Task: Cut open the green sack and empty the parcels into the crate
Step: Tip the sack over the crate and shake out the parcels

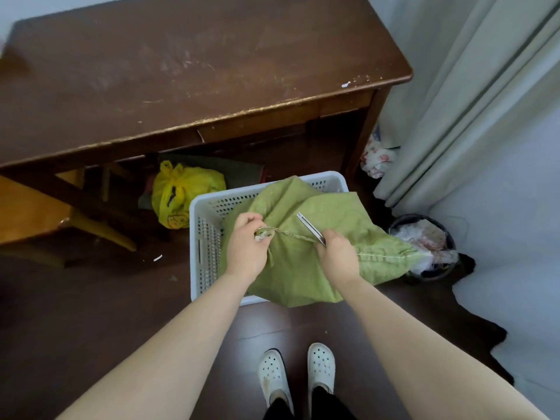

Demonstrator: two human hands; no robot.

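Observation:
The green sack (pixel 306 256) lies slumped across the white perforated crate (pixel 203 234) on the dark floor. Its stitched seam runs out to the right corner. My left hand (pixel 246 244) pinches a bunch of the sack's closing string (pixel 291 234) and pulls it taut. My right hand (pixel 338 253) holds a slim metal knife (pixel 309 226), blade pointing up and away, against the string near the seam. No parcels are visible; the sack hides the inside of the crate.
A brown wooden desk (pixel 197 74) stands just beyond the crate, with a yellow plastic bag (pixel 178 194) beneath it. A black waste bin (pixel 424 247) full of rubbish sits at the right by the curtain (pixel 472 101). My white shoes (pixel 297 374) stand near the crate.

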